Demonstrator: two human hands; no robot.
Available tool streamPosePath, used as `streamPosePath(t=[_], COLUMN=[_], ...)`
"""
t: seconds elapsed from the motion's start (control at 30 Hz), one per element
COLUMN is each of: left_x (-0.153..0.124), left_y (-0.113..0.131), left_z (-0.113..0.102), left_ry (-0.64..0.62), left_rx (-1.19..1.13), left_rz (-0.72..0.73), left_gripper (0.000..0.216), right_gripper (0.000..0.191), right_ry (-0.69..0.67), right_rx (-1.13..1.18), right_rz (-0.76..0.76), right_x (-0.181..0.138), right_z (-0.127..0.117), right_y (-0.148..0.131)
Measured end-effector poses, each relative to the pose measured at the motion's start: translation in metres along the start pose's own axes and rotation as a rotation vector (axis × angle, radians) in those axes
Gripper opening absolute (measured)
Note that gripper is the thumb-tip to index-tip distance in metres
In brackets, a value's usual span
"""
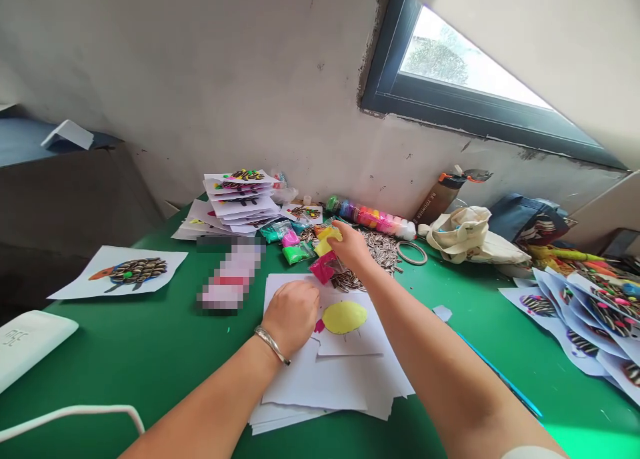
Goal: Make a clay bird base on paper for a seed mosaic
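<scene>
My left hand (293,313), with a silver bangle on the wrist, rests closed on a stack of white paper (325,379), fingers curled beside a sheet bearing a yellow clay oval (344,317) and a small pink blob. My right hand (351,245) reaches forward over a pile of striped sunflower seeds (380,249) and grips a small yellow clay packet (327,237). A pink clay packet (324,267) lies just beneath that hand. Green and teal packets (295,252) lie close by.
On the green table (150,339) are a finished seed-and-clay picture (127,272) at left, a stack of finished pictures (240,199) at back, a row of clay tubs (373,219), a tape ring (413,252), a cloth bag (467,235), more pictures (590,312) at right, a white device (27,342).
</scene>
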State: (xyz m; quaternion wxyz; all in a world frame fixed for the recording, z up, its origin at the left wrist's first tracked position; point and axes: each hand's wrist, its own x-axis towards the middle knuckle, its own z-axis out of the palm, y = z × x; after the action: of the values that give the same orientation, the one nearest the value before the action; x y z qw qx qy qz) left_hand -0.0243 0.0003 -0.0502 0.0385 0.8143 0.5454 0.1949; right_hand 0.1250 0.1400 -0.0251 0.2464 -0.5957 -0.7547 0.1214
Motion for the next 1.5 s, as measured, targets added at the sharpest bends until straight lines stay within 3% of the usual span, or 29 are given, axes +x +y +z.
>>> streamPosePath(t=[0.23,0.53,0.9,1.07,1.2,1.5], left_x=[0.001,0.0,0.001,0.001,0.001,0.001], left_y=[0.0,-0.001,-0.001,-0.001,-0.002,-0.003], left_z=[-0.001,0.0,0.0,0.001,0.002,0.001], left_ry=[-0.013,-0.028,-0.025,-0.026,-0.027,-0.038], left_rx=[0.001,-0.017,-0.008,-0.016,-0.026,-0.034], left_rz=[-0.013,-0.021,-0.031,-0.026,-0.025,-0.023], left_gripper=[0.03,0.029,0.029,0.029,0.029,0.029], right_gripper=[0.04,0.028,0.031,0.038,0.04,0.054], right_ry=[-0.048,-0.065,-0.213,-0.115,-0.105,-0.325], right_rx=[0.086,0.053,0.079,-0.002,-0.118,-0.352], right_rz=[-0.044,-0.049,-0.109,-0.055,-0.063,-0.244], right_x=[-0.003,-0.017,-0.055,-0.032,-0.003,0.03], right_z=[0.0,-0.031,-0.018,-0.022,-0.017,0.008], right_y=[-0.004,0.013,0.014,0.028,0.023,-0.002])
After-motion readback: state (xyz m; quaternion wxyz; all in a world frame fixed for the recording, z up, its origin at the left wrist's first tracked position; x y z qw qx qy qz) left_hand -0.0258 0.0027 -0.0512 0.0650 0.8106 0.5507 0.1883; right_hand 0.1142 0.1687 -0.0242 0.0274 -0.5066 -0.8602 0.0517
